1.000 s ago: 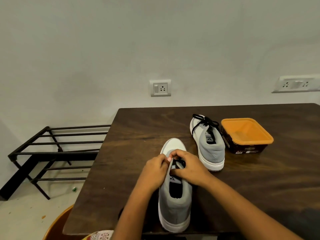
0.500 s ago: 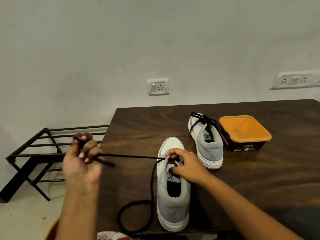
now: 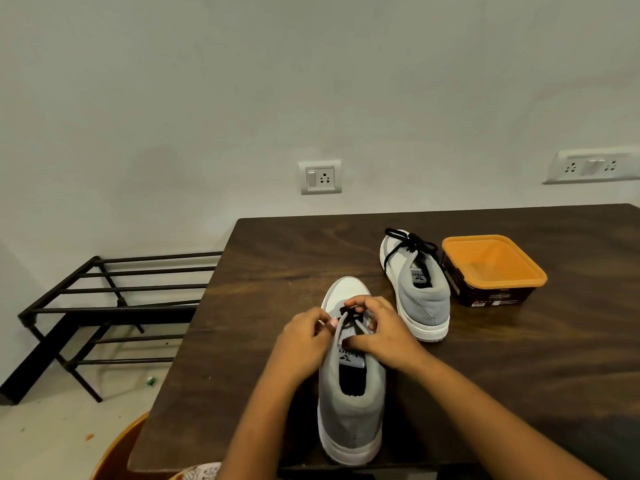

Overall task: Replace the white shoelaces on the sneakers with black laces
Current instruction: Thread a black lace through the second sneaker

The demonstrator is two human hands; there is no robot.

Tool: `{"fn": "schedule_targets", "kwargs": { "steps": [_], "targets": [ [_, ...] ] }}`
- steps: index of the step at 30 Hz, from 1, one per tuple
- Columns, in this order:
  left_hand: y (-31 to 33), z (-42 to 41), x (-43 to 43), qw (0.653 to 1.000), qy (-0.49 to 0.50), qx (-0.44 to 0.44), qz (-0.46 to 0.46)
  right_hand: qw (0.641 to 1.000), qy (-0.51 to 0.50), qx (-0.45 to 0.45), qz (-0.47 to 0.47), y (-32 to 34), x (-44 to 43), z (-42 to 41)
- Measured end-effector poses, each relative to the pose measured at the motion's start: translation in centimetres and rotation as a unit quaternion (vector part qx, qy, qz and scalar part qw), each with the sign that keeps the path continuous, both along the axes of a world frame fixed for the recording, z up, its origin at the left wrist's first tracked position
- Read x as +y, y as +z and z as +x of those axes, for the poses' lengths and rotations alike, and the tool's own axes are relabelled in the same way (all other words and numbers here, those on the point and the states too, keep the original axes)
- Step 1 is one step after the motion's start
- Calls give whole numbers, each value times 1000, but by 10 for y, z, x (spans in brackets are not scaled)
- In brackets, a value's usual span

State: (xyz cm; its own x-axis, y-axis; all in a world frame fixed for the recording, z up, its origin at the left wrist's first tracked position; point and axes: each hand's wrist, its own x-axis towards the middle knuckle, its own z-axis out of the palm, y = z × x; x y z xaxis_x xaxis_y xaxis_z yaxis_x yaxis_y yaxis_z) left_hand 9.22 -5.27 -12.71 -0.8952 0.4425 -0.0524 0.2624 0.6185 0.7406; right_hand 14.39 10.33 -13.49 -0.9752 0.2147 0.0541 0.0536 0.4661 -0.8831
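left hand [image 3: 301, 344], right hand [image 3: 384, 337]: fingers [image 3: 320, 320] pinch black lace [image 3: 347, 311] at near sneaker [image 3: 349, 420]; orange tub [image 3: 502, 285] open.

This looks like a plain room in a home. A bare painted wall [image 3: 207, 98] carries a switch-and-socket plate [image 3: 320, 177] and a longer socket strip [image 3: 592, 166]. A dark wooden table [image 3: 277, 258] stands against it, with sneakers [image 3: 422, 299] and an orange tub [image 3: 491, 268] on top and a black metal shoe rack [image 3: 114, 299] on the floor [image 3: 52, 427] beside it.
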Motion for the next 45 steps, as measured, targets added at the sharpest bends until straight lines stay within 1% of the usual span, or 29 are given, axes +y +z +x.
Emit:
{"fn": "schedule_targets", "kwargs": {
  "steps": [2, 4, 6, 8, 9, 11, 13, 15, 16, 17, 18, 19, 21, 22, 25, 27, 28, 29, 30, 31, 32, 35, 36, 37, 39, 40, 42, 43, 45],
  "targets": [
    [-8, 4, 7, 1000, 0, 5, 7, 1000, -6, -7, -4, 0, 1, 1],
    [-8, 4, 4, 999, -16, -20, 44, 1000, -18, -12, 8, -2, 1, 1],
    [1, 1, -4, 986, -58, -107, 114, 999, -36, -17, 30, -4, -1, 0],
    [9, -1, -13, 963, -106, -189, 163, 998, -45, -22, 44, -7, -4, -1],
    [12, -3, -18, 957, -121, -206, 166, 998, -48, -25, 44, -8, -5, -2],
    [14, -5, -25, 957, -126, -213, 148, 997, -57, -22, 44, -12, -6, -3],
    [12, -7, -28, 975, -97, -177, 94, 997, -66, -15, 44, -14, -6, -3],
    [9, -7, -26, 991, -7, -123, 55, 996, -73, -6, 43, -14, -7, -3],
    [7, -8, -24, 994, 44, -96, 43, 996, -76, -4, 43, -14, -7, -3],
    [3, -8, -22, 994, 76, -66, 33, 996, -79, -4, 41, -13, -7, -2],
    [1, -7, -20, 995, 79, -49, 21, 996, -83, -2, 40, -13, -8, -1],
    [-2, -5, -18, 996, 67, -51, 11, 995, -86, 3, 44, -13, -9, -1],
    [-5, 0, -11, 996, 38, -74, 22, 993, -95, 15, 67, -11, -10, -1],
    [-5, 2, -9, 997, 29, -70, 22, 991, -103, 20, 79, -11, -10, -1],
    [-10, 0, -4, 999, -5, -12, -30, 984, -143, 33, 96, -9, -11, 1],
    [-4, -4, -4, 998, 36, 29, -50, 979, -171, 33, 107, -8, -11, 2],
    [1, -6, -7, 997, 75, 30, -20, 977, -179, 28, 110, -8, -11, 1],
    [9, -7, -10, 993, 104, 8, 52, 977, -182, 21, 113, -8, -10, 1],
    [19, -5, -12, 982, 111, -35, 147, 978, -177, 13, 113, -7, -9, 1],
    [28, -2, -13, 963, 99, -84, 237, 980, -164, 4, 109, -5, -10, 1],
    [38, 3, -13, 941, 81, -123, 305, 984, -146, -1, 104, -1, -12, 1],
    [57, 14, -8, 870, 45, -195, 451, 988, -106, 8, 115, 24, -20, 1],
    [60, 16, -6, 853, 35, -208, 477, 993, -84, 18, 87, 35, -22, 1],
    [62, 17, -4, 844, 23, -215, 490, 998, -43, 21, 29, 45, -25, 1],
    [65, 20, -2, 843, -6, -222, 491, 993, 72, -15, -87, 61, -31, 4],
    [66, 20, -3, 844, -15, -219, 489, 987, 115, -28, -108, 64, -34, 5],
    [67, 18, -4, 834, -10, -210, 510, 983, 130, -24, -131, 65, -35, 7],
    [67, 16, -7, 818, 12, -213, 535, 982, 119, -19, -146, 65, -31, 7],
    [65, 7, -16, 764, 111, -235, 591, 979, 93, -12, -181, 67, -17, 6]
  ]
}}
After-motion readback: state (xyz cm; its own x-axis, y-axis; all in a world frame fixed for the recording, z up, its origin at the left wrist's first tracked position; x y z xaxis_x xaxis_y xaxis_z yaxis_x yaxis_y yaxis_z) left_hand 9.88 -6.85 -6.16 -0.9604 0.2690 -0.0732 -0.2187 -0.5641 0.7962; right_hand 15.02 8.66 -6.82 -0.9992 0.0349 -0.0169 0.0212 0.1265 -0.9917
